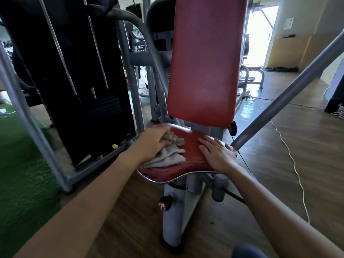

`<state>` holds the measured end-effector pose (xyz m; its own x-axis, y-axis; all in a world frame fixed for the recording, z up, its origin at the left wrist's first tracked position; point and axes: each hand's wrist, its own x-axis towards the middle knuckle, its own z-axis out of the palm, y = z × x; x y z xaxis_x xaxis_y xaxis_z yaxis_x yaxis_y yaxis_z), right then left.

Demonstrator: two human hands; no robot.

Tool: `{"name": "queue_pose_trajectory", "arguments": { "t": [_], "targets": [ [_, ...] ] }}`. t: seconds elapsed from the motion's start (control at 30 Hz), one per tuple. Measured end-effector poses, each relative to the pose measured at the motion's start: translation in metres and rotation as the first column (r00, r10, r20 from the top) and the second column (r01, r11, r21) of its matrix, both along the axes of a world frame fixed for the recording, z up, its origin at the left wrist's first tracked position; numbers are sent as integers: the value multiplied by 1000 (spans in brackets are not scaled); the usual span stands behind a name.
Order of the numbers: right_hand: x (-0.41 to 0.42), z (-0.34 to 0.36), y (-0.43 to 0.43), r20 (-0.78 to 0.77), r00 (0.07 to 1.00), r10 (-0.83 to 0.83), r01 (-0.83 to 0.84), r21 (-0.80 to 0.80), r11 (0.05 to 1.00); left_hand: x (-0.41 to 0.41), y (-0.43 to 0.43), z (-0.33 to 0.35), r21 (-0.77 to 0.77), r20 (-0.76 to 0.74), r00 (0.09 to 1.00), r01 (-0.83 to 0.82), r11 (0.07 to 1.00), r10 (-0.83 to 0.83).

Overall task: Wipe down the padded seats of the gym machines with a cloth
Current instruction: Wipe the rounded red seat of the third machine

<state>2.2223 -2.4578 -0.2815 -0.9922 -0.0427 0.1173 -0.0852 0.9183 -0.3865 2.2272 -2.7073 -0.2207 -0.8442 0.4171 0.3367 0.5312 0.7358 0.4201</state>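
Left fingers (163, 135) curled over cloth (167, 155), on red seat (193, 146)

Your red seat (193, 161) carries three things. The grey cloth (167, 155) lies bunched on its left half, reaching the left edge. Your left hand (150, 144) sits on top of the cloth with fingers curled into its folds. Your right hand (217, 153) lies flat on the bare padding at the right side, fingers spread and pointing toward the cloth, well short of it. The seat stands on grey posts (173, 211) that rest on the wood floor (307, 174). On that floor a white cord (289, 152) snakes to your right, and green turf (22, 164) covers it at your left
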Motion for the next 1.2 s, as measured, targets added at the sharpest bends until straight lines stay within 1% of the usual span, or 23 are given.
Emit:
{"name": "queue_pose_trajectory", "arguments": {
  "t": [0.07,0.13,0.17,0.23,0.3,0.33,0.37,0.43,0.47,0.53,0.6,0.63,0.67,0.7,0.73,0.83,0.9,0.97,1.07,1.1,1.13,1.2],
  "targets": [
    [2,-1,-1,-5,1000,10,-10,-1,1000,4,-5,3,81,-1,999,-34,996,34],
    [1,-1,1,3,1000,18,-18,0,1000,17,-19,5,186,-36,994,-91,978,99],
    [0,0,1,10,1000,17,-17,0,1000,28,-28,4,247,-67,985,-135,960,156],
    [-4,4,-2,10,1000,8,-8,-11,1000,56,-51,-9,393,-121,946,-232,890,300],
    [-6,11,-18,-51,997,52,-54,-35,998,86,-67,-33,511,-110,887,-336,791,448],
    [-4,15,-33,-90,987,135,-139,-38,990,98,-72,-48,551,-61,857,-399,733,512],
    [-1,19,-51,-110,961,252,-258,-44,965,107,-75,-63,585,5,829,-456,671,560],
    [7,24,-87,-70,884,461,-466,-67,882,120,-71,-92,644,131,778,-538,544,614],
    [10,25,-100,-39,861,506,-508,-56,860,126,-66,-103,675,174,755,-559,482,632],
    [9,24,-114,-25,861,509,-508,23,861,136,-51,-115,746,230,715,-565,353,660],
    [6,24,-118,-35,875,482,-480,58,876,143,-31,-117,817,268,694,-531,224,668],
    [5,22,-121,-35,879,476,-473,61,879,145,-21,-115,847,281,696,-504,171,661],
    [4,22,-123,-34,880,474,-471,65,880,145,-9,-112,871,280,709,-471,139,648],
    [3,21,-126,-32,880,473,-470,74,880,144,2,-108,890,264,730,-436,132,630],
    [2,21,-129,-33,878,478,-473,92,876,141,12,-104,900,242,753,-410,149,612],
    [-2,21,-132,-32,860,510,-499,159,852,125,34,-99,875,183,790,-402,268,586],
    [-4,19,-132,-27,859,512,-502,158,850,113,34,-99,852,166,793,-415,320,586],
    [-5,18,-132,-31,871,490,-485,102,869,104,25,-99,859,183,804,-411,305,566],
    [-5,18,-134,-47,883,468,-464,72,883,95,6,-101,892,252,817,-404,202,519],
    [-5,18,-135,-53,882,467,-464,69,883,95,4,-102,899,259,825,-397,187,503],
    [-5,18,-135,-59,882,468,-464,66,883,96,5,-104,903,259,836,-388,186,484],
    [-5,18,-133,-70,882,465,-462,61,885,103,13,-110,906,232,863,-360,224,450]
  ]
}}
